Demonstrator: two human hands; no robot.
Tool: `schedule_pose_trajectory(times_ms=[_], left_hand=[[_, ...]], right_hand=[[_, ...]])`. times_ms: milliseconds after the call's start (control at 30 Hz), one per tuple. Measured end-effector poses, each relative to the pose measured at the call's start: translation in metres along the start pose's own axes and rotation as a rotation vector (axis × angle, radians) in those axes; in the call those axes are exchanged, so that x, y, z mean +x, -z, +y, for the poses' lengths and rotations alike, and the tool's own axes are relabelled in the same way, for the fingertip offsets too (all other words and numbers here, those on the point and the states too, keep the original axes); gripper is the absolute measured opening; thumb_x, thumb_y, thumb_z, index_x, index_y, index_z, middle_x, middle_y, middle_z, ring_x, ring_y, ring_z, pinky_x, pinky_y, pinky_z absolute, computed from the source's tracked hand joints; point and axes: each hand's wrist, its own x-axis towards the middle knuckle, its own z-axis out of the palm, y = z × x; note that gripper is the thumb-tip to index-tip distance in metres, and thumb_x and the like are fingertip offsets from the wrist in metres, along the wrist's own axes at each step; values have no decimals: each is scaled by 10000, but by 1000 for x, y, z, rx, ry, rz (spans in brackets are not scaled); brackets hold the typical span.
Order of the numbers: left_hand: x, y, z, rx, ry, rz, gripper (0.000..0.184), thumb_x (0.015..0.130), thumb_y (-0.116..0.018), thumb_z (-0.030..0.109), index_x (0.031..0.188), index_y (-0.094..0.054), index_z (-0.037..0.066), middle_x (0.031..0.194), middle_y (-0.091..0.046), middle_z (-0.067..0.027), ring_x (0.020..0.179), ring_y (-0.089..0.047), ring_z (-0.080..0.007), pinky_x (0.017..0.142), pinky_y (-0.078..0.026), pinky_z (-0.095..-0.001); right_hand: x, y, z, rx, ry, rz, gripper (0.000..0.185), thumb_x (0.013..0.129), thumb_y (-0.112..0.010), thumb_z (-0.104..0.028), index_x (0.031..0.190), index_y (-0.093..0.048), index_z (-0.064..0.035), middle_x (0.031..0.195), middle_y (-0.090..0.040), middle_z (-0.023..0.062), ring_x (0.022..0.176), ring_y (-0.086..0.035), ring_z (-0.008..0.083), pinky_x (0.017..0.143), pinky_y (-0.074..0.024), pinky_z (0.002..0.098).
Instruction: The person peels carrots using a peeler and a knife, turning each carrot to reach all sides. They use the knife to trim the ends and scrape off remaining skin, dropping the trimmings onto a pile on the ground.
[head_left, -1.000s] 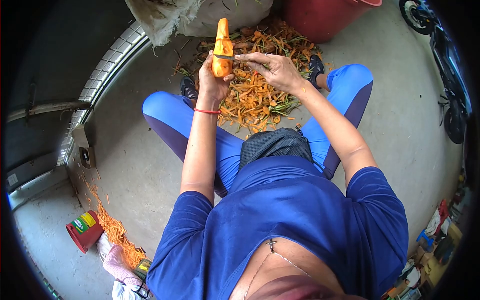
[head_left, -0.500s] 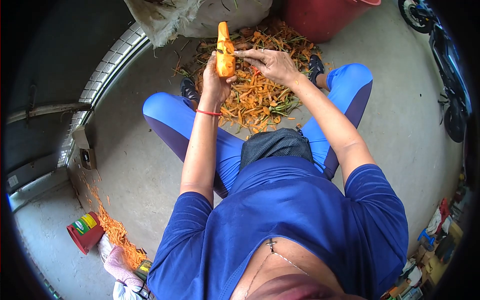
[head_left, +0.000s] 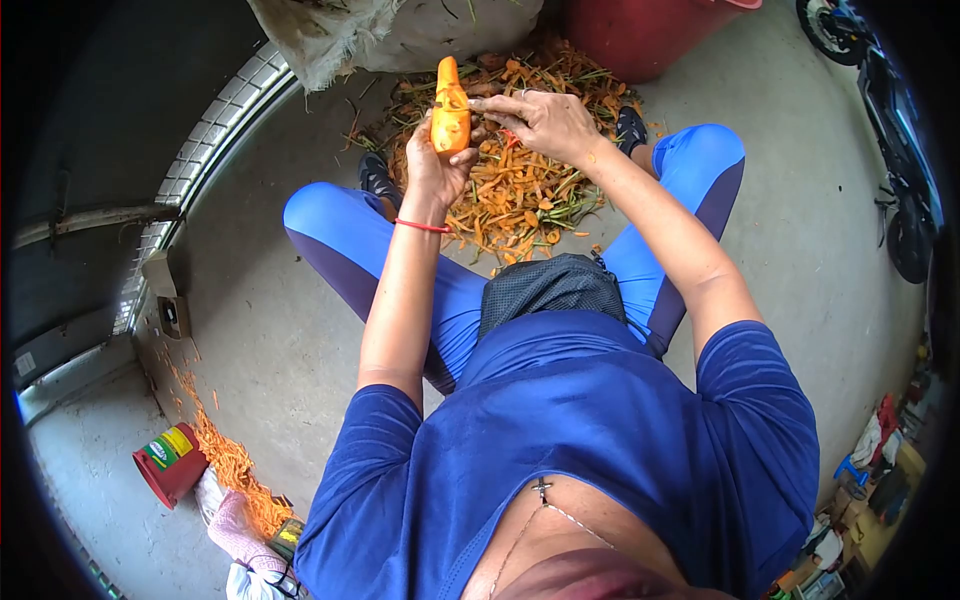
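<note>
My left hand (head_left: 440, 165) is wrapped round the lower part of a thick, peeled carrot (head_left: 451, 125), held upright over the floor with its narrow end pointing away from me. Dark spots and cut marks show on its bright orange surface. Close by on the right, my right hand (head_left: 545, 122) has its fingers pinched together, their tips at the carrot's side. A small bit of red shows beneath those fingers, but what they grip is too small to make out. Below both hands lies a heap of orange peelings and green stalks (head_left: 525, 195).
A large red tub (head_left: 640, 45) and a whitish sack (head_left: 450, 35) stand beyond the peelings. At lower left, a red bucket (head_left: 170, 465) lies near a strip of orange shreds (head_left: 235, 465). A motorcycle (head_left: 890, 130) is at the right edge.
The carrot has tipped slightly, its narrow end now a little lower in view. My right hand has shifted slightly up, its fingers more curled beside the carrot.
</note>
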Motion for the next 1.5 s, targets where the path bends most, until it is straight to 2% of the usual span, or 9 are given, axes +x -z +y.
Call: schedule_pose_trajectory(times_ms=[100, 267, 367, 633, 800, 900, 1167, 1433, 1500], left_hand=[[-7, -14, -6, 295, -221, 85, 402, 987, -340, 409, 1127, -475, 58, 887, -561, -68, 652, -540, -171, 422, -405, -220], [11, -1, -18, 875, -719, 171, 413, 979, -355, 454, 1126, -482, 89, 887, -580, -47, 702, -577, -141, 508, -457, -256], [-4, -22, -19, 334, -312, 204, 434, 979, -321, 463, 1107, -482, 81, 892, -582, -57, 689, -569, -152, 500, -441, -247], [1, 10, 3, 44, 174, -113, 454, 982, -219, 443, 1050, -472, 73, 800, -541, -106, 635, -509, -168, 392, -372, -221], [-4, -1, -12, 839, -478, 249, 478, 999, -268, 423, 969, -553, 41, 711, -579, -52, 533, -563, -143, 432, -415, -245], [-4, -6, -6, 688, -269, 288, 501, 996, -262, 441, 952, -565, 44, 696, -587, -55, 515, -565, -146, 429, -413, -248], [1, -13, -4, 432, -208, 208, 507, 986, -196, 450, 1012, -511, 54, 698, -571, -96, 466, -500, -163, 336, -310, -214], [17, 7, 29, 401, -698, 457, 548, 989, -211, 476, 914, -535, 40, 651, -591, -83, 473, -555, -160, 354, -377, -247], [14, 5, 32, 485, -554, 389, 545, 990, -218, 471, 925, -548, 42, 663, -596, -86, 477, -554, -161, 359, -372, -247]], right_hand=[[2, 14, -5, 49, -15, 5, 285, 907, -519, -414, 1184, -580, -388, 840, -665, 5, 738, -650, 196, 585, -529, 323], [10, -9, -12, 836, -261, -132, 362, 915, -447, -532, 1199, -576, -348, 1061, -670, 40, 989, -630, 268, 851, -480, 376], [2, 2, -16, 497, -307, -182, 349, 907, -460, -528, 1185, -584, -358, 1042, -674, 25, 952, -643, 262, 805, -501, 368], [2, 14, -3, 106, -113, -205, 312, 898, -490, -496, 1182, -582, -404, 937, -676, 38, 877, -646, 239, 732, -523, 357], [6, -10, 7, 698, -83, -161, 355, 941, -455, -452, 1240, -556, -290, 921, -670, 68, 868, -645, 254, 750, -521, 387], [10, 47, -27, 197, -198, -427, 382, 949, -456, -407, 1288, -502, -239, 865, -664, 94, 789, -649, 298, 734, -521, 434], [-7, 31, -39, -160, -13, -92, 381, 942, -473, -293, 1297, -454, -156, 739, -615, 163, 664, -640, 326, 569, -527, 427], [-18, 27, -38, 195, -178, -91, 344, 961, -452, -267, 1291, -463, -169, 845, -650, 175, 734, -646, 331, 660, -530, 420], [-13, 33, -33, 445, -243, -60, 339, 984, -410, -339, 1278, -479, -184, 755, -639, 118, 681, -646, 243, 643, -511, 366]])
